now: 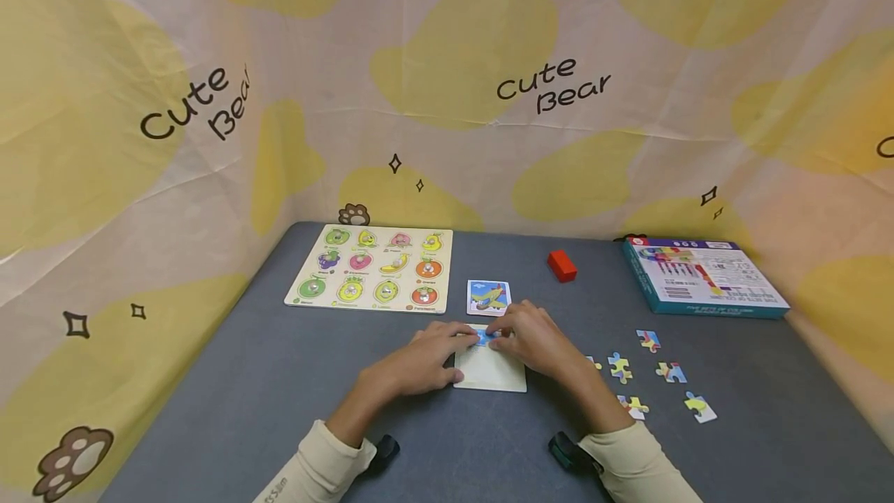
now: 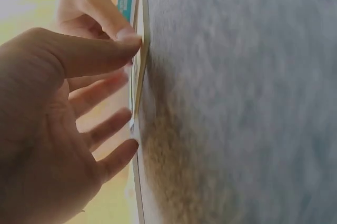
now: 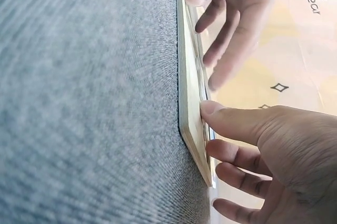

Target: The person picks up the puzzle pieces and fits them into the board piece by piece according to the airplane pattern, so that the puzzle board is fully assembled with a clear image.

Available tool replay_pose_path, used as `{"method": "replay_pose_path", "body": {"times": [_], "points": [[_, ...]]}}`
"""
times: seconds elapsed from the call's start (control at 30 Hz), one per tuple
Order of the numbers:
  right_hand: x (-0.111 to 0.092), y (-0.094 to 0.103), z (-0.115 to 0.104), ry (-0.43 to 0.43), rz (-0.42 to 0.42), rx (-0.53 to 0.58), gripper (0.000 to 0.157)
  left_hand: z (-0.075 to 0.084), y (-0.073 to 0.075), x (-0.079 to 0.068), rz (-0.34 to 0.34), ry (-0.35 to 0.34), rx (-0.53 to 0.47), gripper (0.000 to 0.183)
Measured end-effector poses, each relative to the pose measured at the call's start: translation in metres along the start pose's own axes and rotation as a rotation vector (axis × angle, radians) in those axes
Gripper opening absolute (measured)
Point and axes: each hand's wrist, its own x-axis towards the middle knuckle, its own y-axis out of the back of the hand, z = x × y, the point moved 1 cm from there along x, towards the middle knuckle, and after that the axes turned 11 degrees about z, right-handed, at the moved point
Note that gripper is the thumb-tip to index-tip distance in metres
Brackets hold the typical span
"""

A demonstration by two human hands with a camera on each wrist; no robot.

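Note:
A pale wooden puzzle tray (image 1: 490,371) lies on the table between both hands, with blue jigsaw pieces (image 1: 483,338) along its far edge. My left hand (image 1: 427,359) spans the tray's left side. Its thumb is at the left edge, and its extended fingers reach the pieces at the far left corner. At the far right part of the tray, my right hand (image 1: 528,338) pinches a blue piece between thumb and index finger, the fingers partly covering it. In the right wrist view, the thumb and fingertips meet the tray's (image 3: 192,95) upper face. Just beyond lies an airplane picture card (image 1: 488,298).
Several loose jigsaw pieces (image 1: 619,367) are scattered to the right, some beside the right forearm. A fruit board (image 1: 370,268) lies at the back left. A red block (image 1: 562,265) and a flat game box (image 1: 708,278) are at the back right, before a fabric wall.

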Motion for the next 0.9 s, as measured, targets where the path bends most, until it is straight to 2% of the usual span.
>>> {"method": "replay_pose_path", "body": {"times": [0.1,0.33,0.57,0.9], "points": [[0.0,0.0,0.001,0.022,0.01,0.004,0.017,0.001,-0.003,0.0,-0.014,-0.027,-0.01,0.061],[0.0,0.001,0.003,0.062,0.012,0.018,0.017,0.003,-0.005,-0.002,-0.048,-0.025,0.005,0.063],[-0.006,0.006,0.008,0.083,0.005,0.056,0.023,0.004,-0.003,-0.002,-0.073,-0.037,0.038,0.067],[-0.027,0.034,0.031,-0.016,-0.026,0.014,0.031,-0.001,-0.005,-0.002,-0.072,-0.032,0.041,0.071]]}}
